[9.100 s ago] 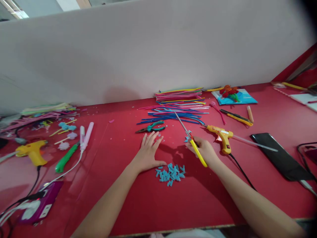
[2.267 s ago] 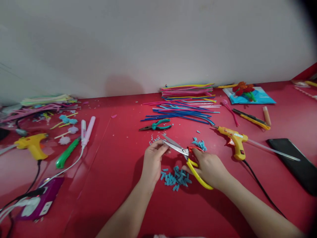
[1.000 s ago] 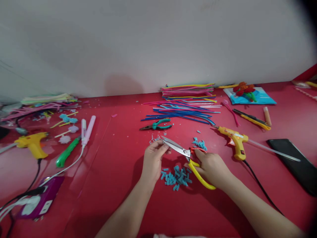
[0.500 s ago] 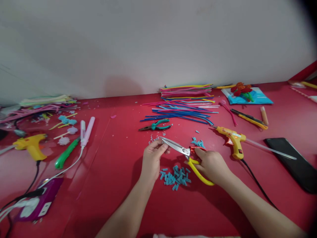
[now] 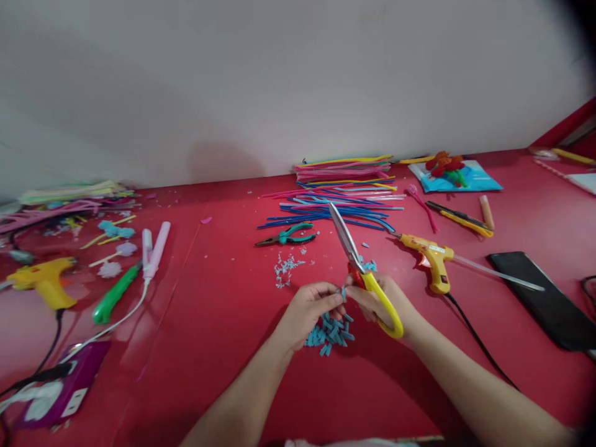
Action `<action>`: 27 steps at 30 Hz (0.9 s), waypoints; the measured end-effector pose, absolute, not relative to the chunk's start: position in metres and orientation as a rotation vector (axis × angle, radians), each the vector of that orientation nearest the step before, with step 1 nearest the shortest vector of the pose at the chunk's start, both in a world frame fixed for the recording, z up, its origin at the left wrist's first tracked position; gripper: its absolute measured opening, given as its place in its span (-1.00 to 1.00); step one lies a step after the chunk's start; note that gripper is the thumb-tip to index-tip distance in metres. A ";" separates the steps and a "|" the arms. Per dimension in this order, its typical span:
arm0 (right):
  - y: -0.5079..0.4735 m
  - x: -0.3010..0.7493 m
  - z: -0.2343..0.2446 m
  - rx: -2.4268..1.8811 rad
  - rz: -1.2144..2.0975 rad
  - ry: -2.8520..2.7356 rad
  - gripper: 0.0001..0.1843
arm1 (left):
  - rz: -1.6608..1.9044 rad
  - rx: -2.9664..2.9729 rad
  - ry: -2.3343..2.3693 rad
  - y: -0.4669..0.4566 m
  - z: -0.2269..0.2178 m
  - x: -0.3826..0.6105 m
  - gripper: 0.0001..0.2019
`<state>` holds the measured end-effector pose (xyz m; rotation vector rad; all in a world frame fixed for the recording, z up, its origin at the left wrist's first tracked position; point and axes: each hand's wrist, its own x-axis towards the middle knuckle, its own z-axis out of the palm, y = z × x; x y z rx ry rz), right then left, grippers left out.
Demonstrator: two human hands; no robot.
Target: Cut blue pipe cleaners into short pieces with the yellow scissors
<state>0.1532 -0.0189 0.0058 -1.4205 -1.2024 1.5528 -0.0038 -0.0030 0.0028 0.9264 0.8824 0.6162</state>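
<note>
Scissors (image 5: 344, 239) with yellow and red handles rest in my right hand (image 5: 384, 304), blades together and pointing up and away. The thumb and finger of that hand also meet a small blue fuzzy piece (image 5: 343, 293), like a cut length of pipe cleaner. My left hand (image 5: 310, 310) pinches at the same piece from the other side. Just below both hands lies a pile of cut blue pieces (image 5: 328, 336), partly covered by my left fingers. A smaller group of blue pieces (image 5: 370, 266) sits behind the scissors.
Pliers (image 5: 286, 236) and blue fluff trimmings (image 5: 286, 268) lie ahead, before long pipe cleaners (image 5: 335, 208). To the right are a yellow glue gun (image 5: 433, 257), a phone (image 5: 540, 298) and a cutter (image 5: 460, 220). Another glue gun (image 5: 44, 279) and a pink hair straightener (image 5: 156, 251) are left.
My right hand has turned the scissors from pointing left to pointing up, their blades off the left fingertips. My left hand has moved right and down, meeting the right fingertips at the blue piece.
</note>
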 end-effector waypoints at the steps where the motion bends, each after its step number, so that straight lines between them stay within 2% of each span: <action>1: -0.019 0.153 0.006 -1.432 1.550 -1.220 -0.78 | 0.614 0.931 0.892 -0.003 0.002 -0.003 -0.83; 9: -0.016 0.150 0.002 -1.548 1.293 -1.436 -0.78 | 0.785 1.135 1.087 -0.009 0.000 0.002 -0.87; 14: -0.018 0.159 0.002 -1.778 0.803 -1.894 -0.72 | 0.979 0.868 1.134 0.000 0.001 -0.005 -0.84; 18: -0.023 0.164 0.000 -1.855 0.585 -2.190 -0.68 | 1.155 0.690 1.130 0.010 0.003 -0.013 -0.83; 27: -0.024 0.166 -0.006 -1.894 0.325 -2.431 -0.64 | 1.214 0.750 1.069 0.013 -0.001 -0.021 -0.94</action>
